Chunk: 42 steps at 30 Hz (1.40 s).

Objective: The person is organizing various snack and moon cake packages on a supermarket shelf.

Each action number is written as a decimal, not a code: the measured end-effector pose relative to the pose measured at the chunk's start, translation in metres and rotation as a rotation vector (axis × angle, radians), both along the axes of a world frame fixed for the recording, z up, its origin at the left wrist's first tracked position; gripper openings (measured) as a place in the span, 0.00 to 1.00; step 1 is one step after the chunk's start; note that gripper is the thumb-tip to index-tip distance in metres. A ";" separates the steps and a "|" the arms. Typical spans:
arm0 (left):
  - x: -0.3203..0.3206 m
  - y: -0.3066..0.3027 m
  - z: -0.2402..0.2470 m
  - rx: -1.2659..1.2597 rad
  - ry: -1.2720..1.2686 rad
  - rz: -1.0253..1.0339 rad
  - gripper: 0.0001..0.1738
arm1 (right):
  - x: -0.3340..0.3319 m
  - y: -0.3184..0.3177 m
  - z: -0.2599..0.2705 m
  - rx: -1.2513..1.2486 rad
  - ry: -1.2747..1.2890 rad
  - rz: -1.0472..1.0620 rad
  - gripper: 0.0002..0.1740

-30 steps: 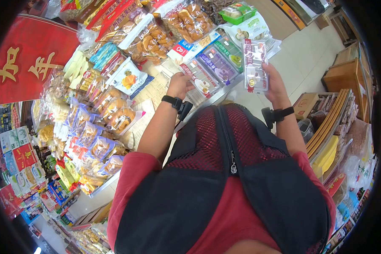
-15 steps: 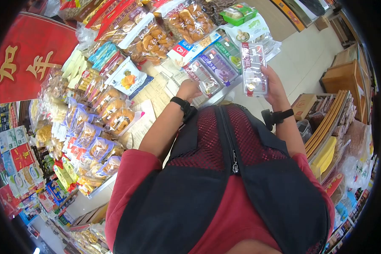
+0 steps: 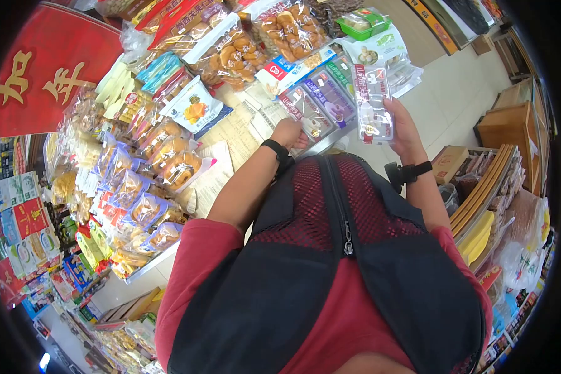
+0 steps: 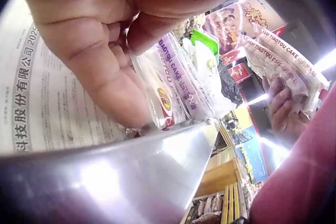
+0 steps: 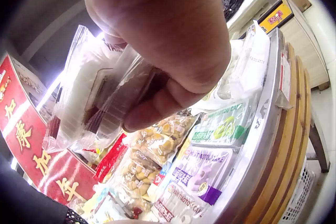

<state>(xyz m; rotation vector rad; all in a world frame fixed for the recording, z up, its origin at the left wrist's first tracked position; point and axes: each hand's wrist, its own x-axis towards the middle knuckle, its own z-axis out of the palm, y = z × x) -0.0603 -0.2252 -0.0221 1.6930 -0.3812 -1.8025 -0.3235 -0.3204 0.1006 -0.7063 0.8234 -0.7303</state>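
In the head view my left hand [image 3: 289, 133] lies at the near left corner of a clear, red-labelled cake pack [image 3: 311, 117] on the table. The left wrist view shows its fingers stretched along the side of that pack [image 4: 161, 90], fingertips right at its lower edge. My right hand [image 3: 403, 128] grips red-labelled cake packs [image 3: 373, 107] upright to the right of the table; two show, one against the other, in the left wrist view. Beside the left hand's pack lie a purple-labelled pack [image 3: 331, 98] and a green-labelled one [image 3: 341, 73].
Bagged pastries [image 3: 229, 53] and wrapped buns [image 3: 179, 167] crowd the table's far and left parts. Printed sheets [image 3: 215, 163] lie left of my left hand. The metal table edge [image 5: 247, 153] runs close beside the packs. Shelves with goods [image 3: 480, 193] stand at the right.
My left hand has slid from the red-labelled pack's left side to its near corner. The right hand's packs have come slightly nearer to me and tilted.
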 end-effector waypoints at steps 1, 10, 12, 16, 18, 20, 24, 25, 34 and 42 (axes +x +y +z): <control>0.002 -0.001 -0.001 0.000 0.000 0.001 0.17 | 0.000 0.000 -0.001 -0.004 -0.005 0.001 0.22; 0.012 -0.010 -0.010 -0.149 -0.399 -0.034 0.21 | -0.004 0.003 0.000 -0.015 0.016 0.017 0.23; 0.015 -0.014 -0.022 -0.258 -0.548 -0.208 0.22 | -0.005 0.004 0.001 -0.004 0.009 0.018 0.23; 0.018 -0.015 0.002 -0.098 -0.473 -0.222 0.24 | -0.003 0.005 0.000 -0.013 -0.003 0.045 0.23; 0.027 -0.012 0.007 -0.124 -0.634 -0.287 0.24 | -0.003 0.006 0.001 -0.020 -0.003 0.043 0.23; 0.029 -0.008 0.013 -0.222 -0.892 -0.320 0.25 | -0.002 0.007 0.000 -0.039 0.037 0.077 0.23; -0.001 -0.005 0.072 -0.371 -0.400 -0.156 0.25 | 0.009 0.010 -0.002 -0.065 0.088 0.106 0.23; -0.010 -0.006 0.079 -0.403 -0.108 -0.123 0.23 | 0.014 0.012 -0.001 -0.073 0.109 0.125 0.23; -0.008 -0.002 0.091 -0.466 0.349 -0.096 0.16 | 0.034 0.020 -0.007 -0.103 0.194 0.170 0.19; 0.026 0.009 0.022 -0.268 0.080 0.125 0.10 | 0.003 0.004 -0.013 -0.106 0.183 -0.058 0.19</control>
